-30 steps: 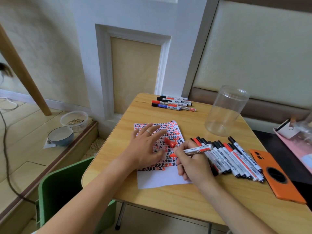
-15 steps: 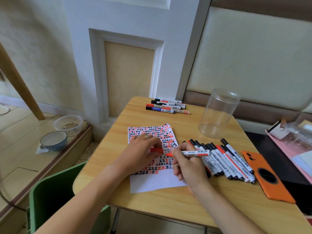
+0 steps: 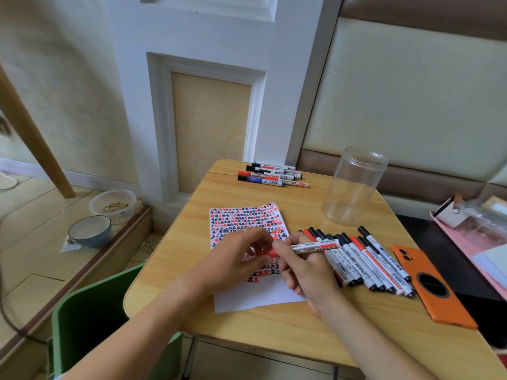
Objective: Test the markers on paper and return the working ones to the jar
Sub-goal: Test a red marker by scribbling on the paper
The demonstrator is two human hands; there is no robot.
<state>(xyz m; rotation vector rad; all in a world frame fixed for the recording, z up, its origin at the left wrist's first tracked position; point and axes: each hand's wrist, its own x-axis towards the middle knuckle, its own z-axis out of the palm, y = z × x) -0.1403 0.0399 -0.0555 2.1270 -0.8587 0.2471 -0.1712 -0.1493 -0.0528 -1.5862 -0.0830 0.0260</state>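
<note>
Red-capped marker (image 3: 307, 247) held level above the paper (image 3: 247, 223); barrel gripped in curled fingers of right hand (image 3: 304, 267), red cap end pinched by fingers of left hand (image 3: 233, 259). Hands close together over the sheet. Could not tell whether cap was fully seated. Barrel print partly legible: "WB-" followed by digits, too small to confirm.

Paper covered over most of its upper part with rows of red and black test marks, resembling the character "正"; lower strip left white.

Row of markers (image 3: 365, 259) laid side by side just right of the paper, black and red caps pointing away; "WHITEBOARD MARKER" read on one barrel, barcodes seen on several. Second small group of markers (image 3: 271, 176) at the far table edge, one blue, "WHITEBOARD" legible on two.

Clear plastic jar (image 3: 354, 185) upright at the far right of the table (image 3: 170, 242), well apart from both hands, no markers inside. Orange phone (image 3: 433, 286) lying back up, just beside the marker row.

Table of light wood grain, rounded corners. Green chair (image 3: 90, 319) at near left. White panelled pillar and cream padded wall behind. Blue bowl (image 3: 90, 234) and clear food tub (image 3: 113, 204) on the wooden floor, left.
</note>
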